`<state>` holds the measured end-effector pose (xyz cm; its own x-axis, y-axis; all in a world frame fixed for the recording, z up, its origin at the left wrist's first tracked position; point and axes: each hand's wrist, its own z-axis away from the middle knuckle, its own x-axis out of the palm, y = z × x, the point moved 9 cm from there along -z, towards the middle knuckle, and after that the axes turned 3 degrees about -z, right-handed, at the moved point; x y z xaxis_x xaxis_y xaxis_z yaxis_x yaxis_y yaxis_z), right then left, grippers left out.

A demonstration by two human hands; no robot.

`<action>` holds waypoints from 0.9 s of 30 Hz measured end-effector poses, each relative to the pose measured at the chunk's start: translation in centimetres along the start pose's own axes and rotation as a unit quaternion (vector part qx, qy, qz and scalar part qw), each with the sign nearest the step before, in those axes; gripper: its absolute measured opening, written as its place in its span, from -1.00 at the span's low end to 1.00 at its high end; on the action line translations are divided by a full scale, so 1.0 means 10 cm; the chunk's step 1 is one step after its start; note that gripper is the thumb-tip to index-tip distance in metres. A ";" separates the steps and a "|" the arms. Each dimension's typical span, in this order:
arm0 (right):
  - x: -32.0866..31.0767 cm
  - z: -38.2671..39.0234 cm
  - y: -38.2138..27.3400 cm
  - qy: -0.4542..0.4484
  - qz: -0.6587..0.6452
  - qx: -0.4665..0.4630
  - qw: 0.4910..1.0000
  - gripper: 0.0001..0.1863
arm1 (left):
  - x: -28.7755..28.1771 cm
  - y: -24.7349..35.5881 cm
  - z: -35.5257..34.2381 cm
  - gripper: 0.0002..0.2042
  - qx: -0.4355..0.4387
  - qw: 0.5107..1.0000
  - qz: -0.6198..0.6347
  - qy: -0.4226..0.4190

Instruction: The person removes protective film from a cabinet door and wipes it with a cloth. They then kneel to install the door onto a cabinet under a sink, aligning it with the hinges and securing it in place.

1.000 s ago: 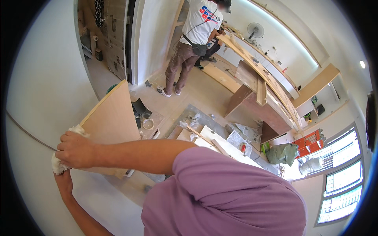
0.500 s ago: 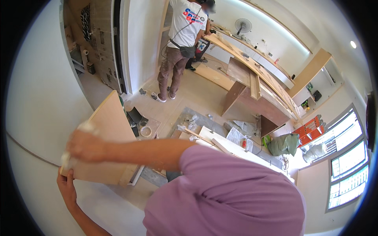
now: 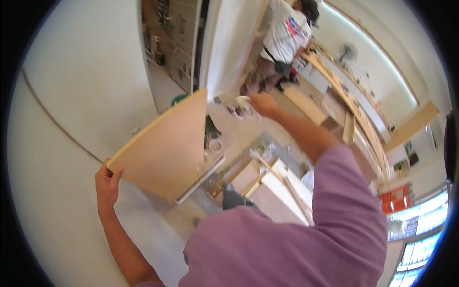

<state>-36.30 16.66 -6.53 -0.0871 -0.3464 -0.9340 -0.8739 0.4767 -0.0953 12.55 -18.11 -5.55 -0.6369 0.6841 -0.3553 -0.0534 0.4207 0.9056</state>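
Note:
My left hand [image 3: 108, 182] grips the lower left corner of a light wooden board [image 3: 167, 146] and holds it tilted up in front of a white wall. My right hand [image 3: 256, 104] is raised away from the board, out to its upper right, closed around a crumpled white cloth [image 3: 243, 108]. My purple sleeve and shoulder [image 3: 306, 225] fill the lower right of the view.
Another person in a white shirt [image 3: 286, 36] stands further off, working at a long wooden bench [image 3: 344, 95]. Cut boards and offcuts [image 3: 275, 184] lie on the floor below me, beside a roll of tape [image 3: 215, 145]. The white wall [image 3: 86, 81] curves along the left.
My right hand has lifted off the board's left edge and swung up to the right with the cloth. My left hand stays on the board's corner, and the board now tilts steeper.

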 end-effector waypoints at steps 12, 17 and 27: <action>-1.19 -0.29 -1.83 0.231 -0.292 -0.025 0.927 -0.75 | -0.17 0.00 0.15 -0.69 0.018 0.983 -0.034 0.179; -0.78 -0.54 -2.49 0.133 -0.164 -0.173 0.962 -0.73 | -0.14 0.31 0.18 -0.82 0.142 0.951 -0.131 0.241; -0.52 -0.71 -2.43 0.052 -0.177 -0.130 0.974 -0.69 | -0.27 0.02 0.28 -0.78 0.116 0.945 -0.010 0.307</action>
<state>-18.00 1.15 3.06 0.2055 -0.5389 -0.8169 -0.9486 0.0957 -0.3018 16.39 -18.24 -5.08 -0.9675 0.2298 -0.1058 0.0543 0.5971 0.8003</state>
